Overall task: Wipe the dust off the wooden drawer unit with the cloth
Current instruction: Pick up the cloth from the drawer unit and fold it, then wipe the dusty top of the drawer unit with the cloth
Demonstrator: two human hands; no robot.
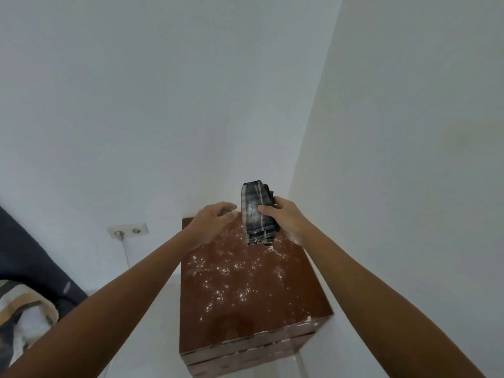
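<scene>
Two hands over dusty drawer unit [245,290], right hand [286,216] gripping folded cloth [257,216] upright, left hand [212,219] loosely spread, empty.

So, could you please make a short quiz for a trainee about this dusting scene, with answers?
1. True or false: the right hand grips the folded cloth.
2. What lies scattered on top of the wooden drawer unit?
A) white dust
B) coins
C) water drops
3. Fill in: the left hand is ____ and holds nothing.

Key:
1. True.
2. A; the white dust is spread over most of the top.
3. Open, its fingers close beside the cloth.
</scene>
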